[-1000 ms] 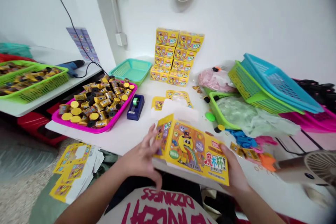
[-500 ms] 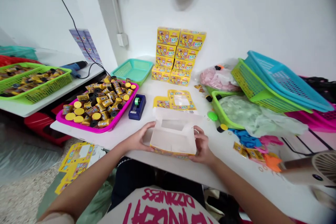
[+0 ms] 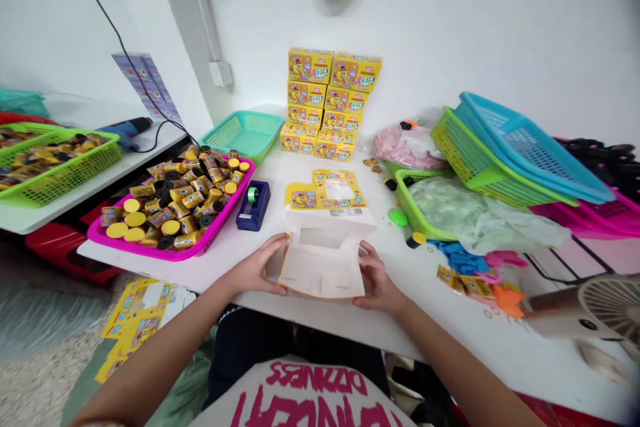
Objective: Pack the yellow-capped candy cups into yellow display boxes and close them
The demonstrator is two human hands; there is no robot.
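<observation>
An open cardboard box (image 3: 323, 267), white inside with a window cut-out in its raised flap, stands at the table's front edge. My left hand (image 3: 263, 267) grips its left side, and my right hand (image 3: 377, 280) holds the right side with curled fingers. Just behind the box lies a flat yellow printed carton (image 3: 303, 197) with a window. A blue tape dispenser (image 3: 253, 205) with green tape is left of the carton. Further left, a magenta basket (image 3: 200, 243) is heaped with small yellow and black cylinders (image 3: 193, 197).
Stacked yellow boxes (image 3: 306, 93) stand against the wall behind an empty-looking teal basket (image 3: 245, 133). On the right are a green basket (image 3: 425, 210) with plastic bags, tilted blue baskets (image 3: 530, 147), a yellow-and-black cylinder (image 3: 416, 239) and a fan (image 3: 575, 307).
The view has shifted, so most things appear further left. The box is tilted a little more toward the camera, showing more of its inside. Both hands still hold it.
</observation>
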